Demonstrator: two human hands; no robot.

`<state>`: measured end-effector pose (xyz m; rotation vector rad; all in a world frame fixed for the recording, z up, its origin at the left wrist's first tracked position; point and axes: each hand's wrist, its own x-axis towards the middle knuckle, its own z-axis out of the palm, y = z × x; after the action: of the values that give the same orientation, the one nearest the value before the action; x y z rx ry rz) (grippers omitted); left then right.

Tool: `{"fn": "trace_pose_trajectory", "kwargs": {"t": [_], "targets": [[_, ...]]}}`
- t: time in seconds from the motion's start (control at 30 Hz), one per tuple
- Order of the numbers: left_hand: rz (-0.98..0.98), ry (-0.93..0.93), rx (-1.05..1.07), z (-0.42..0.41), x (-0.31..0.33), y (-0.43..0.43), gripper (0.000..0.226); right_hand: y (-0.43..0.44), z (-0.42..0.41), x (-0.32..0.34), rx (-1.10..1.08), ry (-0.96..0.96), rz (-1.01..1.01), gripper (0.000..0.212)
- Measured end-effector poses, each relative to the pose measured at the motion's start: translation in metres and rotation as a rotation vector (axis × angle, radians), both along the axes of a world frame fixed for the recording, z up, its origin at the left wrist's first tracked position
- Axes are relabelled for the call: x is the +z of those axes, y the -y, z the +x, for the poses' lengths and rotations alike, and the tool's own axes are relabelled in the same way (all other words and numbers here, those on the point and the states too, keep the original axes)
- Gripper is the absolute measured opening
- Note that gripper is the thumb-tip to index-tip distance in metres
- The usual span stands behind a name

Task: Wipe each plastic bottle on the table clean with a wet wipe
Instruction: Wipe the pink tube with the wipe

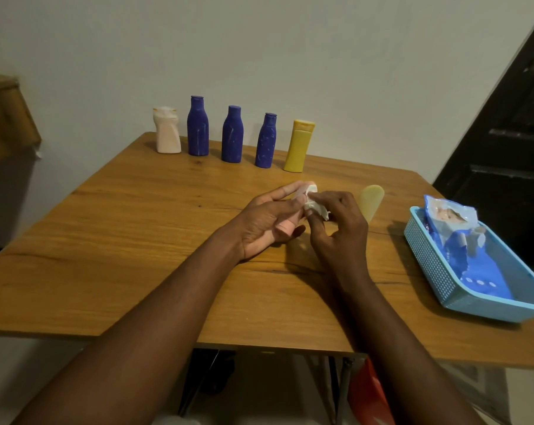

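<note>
Left hand [267, 223] cradles pink bottle [286, 230], thumb curled over it, steadying it for rubbing. Right hand [340, 228] pinches wet wipe [314, 205] against bottle's far end. Pale yellow bottle [370, 200] just right of grip. Bottle row [232, 134] beyond grip, probably waiting.

Blue bottles [232, 134], yellow bottle [298, 147], cream bottle [167, 131]; light-blue mesh basket [428, 265]; wood-grain table [137, 225].
</note>
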<state>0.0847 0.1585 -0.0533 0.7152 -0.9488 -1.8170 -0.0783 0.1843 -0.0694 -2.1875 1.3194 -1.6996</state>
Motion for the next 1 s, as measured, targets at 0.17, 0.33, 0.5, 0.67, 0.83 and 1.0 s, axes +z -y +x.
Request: {"fn": "trace_pose_trajectory", "kwargs": {"t": [0.17, 0.33, 0.5, 0.67, 0.83, 1.0], "targets": [[-0.005, 0.013, 0.086, 0.0, 0.0, 0.003, 0.063, -0.001, 0.0, 0.006, -0.053, 0.179, 0.037, 0.018], [-0.025, 0.135, 0.078, -0.003, -0.003, 0.001, 0.059, -0.004, 0.003, 0.009, 0.105, 0.274, 0.09, 0.034], [0.002, 0.071, 0.019, -0.004, -0.003, 0.003, 0.062, 0.006, 0.001, -0.003, 0.035, -0.016, 0.1, 0.035], [-0.005, 0.059, 0.034, -0.003, -0.001, 0.002, 0.058, 0.003, -0.004, -0.003, -0.074, -0.004, 0.086, 0.023], [0.055, -0.029, 0.033, 0.001, 0.003, -0.001, 0.046, -0.006, 0.002, 0.004, 0.009, -0.106, 0.101, 0.02], [0.085, -0.023, 0.056, 0.0, 0.0, 0.003, 0.041, -0.005, 0.004, 0.002, -0.058, -0.121, 0.09, 0.023]]}}
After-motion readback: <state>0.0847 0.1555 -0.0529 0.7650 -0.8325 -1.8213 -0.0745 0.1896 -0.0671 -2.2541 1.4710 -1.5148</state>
